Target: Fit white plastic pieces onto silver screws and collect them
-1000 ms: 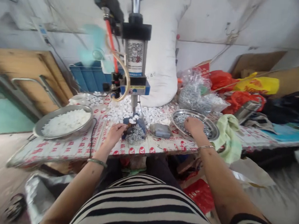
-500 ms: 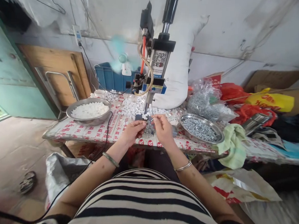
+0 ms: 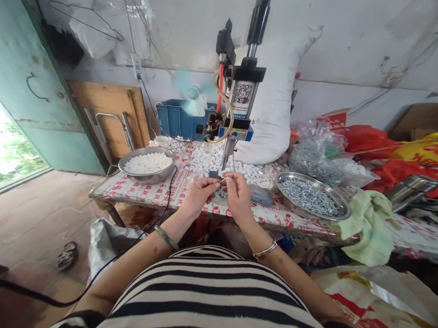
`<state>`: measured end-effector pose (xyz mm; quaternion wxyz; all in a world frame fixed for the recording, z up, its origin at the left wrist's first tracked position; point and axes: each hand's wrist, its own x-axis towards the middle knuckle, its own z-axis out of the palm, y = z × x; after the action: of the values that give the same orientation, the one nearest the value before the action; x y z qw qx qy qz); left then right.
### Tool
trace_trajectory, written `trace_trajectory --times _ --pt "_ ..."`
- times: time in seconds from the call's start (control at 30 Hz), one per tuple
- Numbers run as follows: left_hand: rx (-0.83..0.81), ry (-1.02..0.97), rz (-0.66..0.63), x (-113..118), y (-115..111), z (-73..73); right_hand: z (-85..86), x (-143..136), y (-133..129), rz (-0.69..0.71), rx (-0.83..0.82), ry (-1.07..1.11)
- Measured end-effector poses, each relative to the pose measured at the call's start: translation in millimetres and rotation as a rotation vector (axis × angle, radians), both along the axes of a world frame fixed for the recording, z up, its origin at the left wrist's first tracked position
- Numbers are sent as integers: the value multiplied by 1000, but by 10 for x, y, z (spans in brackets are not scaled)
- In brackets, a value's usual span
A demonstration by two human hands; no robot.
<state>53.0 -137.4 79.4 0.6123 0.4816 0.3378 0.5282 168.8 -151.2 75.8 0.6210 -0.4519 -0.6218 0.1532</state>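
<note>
My left hand is closed in a pinch under the press, its fingertips almost touching those of my right hand. What it pinches is too small to make out. Between thumb and forefinger, my right hand grips a thin metal nail, partly covered by the fingers. Just behind both hands is the dark base of the upright pneumatic press, with its ram above. Small white plastic pieces lie heaped behind it. To the right, a steel dish holds many metal nails.
A steel bowl of white pieces stands left on the printed table cover. Behind are a blue crate, a spinning fan and a white sack. A green cloth hangs over the front edge at right. A black cable crosses the left side.
The view has turned left, so the table and press appear further right. My fingertips have come closer together, with the nail now between them.
</note>
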Motion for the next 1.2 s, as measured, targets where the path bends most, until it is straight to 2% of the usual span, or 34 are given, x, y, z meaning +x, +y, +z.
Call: trace_trajectory --times 0.1,0.2,0.33,0.5,0.57,0.63,0.7,0.77,0.83,0.87,0.97,1.03,1.1,1.2 --pt "7 -2 -3 46 -18 -3 5 28 4 10 6 -27" --pt "12 24 20 100 -15 -28 -40 69 10 -35 26 -60" --pt "48 100 38 178 24 -84 -152 177 39 -89 49 -251" --pt "-78 78 -110 353 30 -105 -245 480 77 -69 184 -452" --pt "-85 146 -206 436 60 -94 -270 633 75 -56 159 -456" --pt "-15 308 -277 483 161 -95 -332 790 68 -41 76 -414" --pt "124 527 -204 456 350 -140 -455 941 67 -1 -69 -296" --pt "299 759 65 345 599 -261 -630 1075 82 98 -243 -76" --pt "401 987 377 178 843 -465 -816 1179 112 246 -387 172" --pt "421 1102 473 92 943 -589 -897 1217 132 319 -435 269" --pt "432 1386 493 -83 1124 -948 -1045 1282 193 472 -513 384" --pt "441 1483 480 -103 1196 -1099 -1071 1300 223 490 -523 384" --pt "462 1527 471 -68 1296 -1153 -1067 1312 236 447 -507 357" --pt "432 1546 499 -3 1547 -1117 -1050 1332 227 368 -488 280"
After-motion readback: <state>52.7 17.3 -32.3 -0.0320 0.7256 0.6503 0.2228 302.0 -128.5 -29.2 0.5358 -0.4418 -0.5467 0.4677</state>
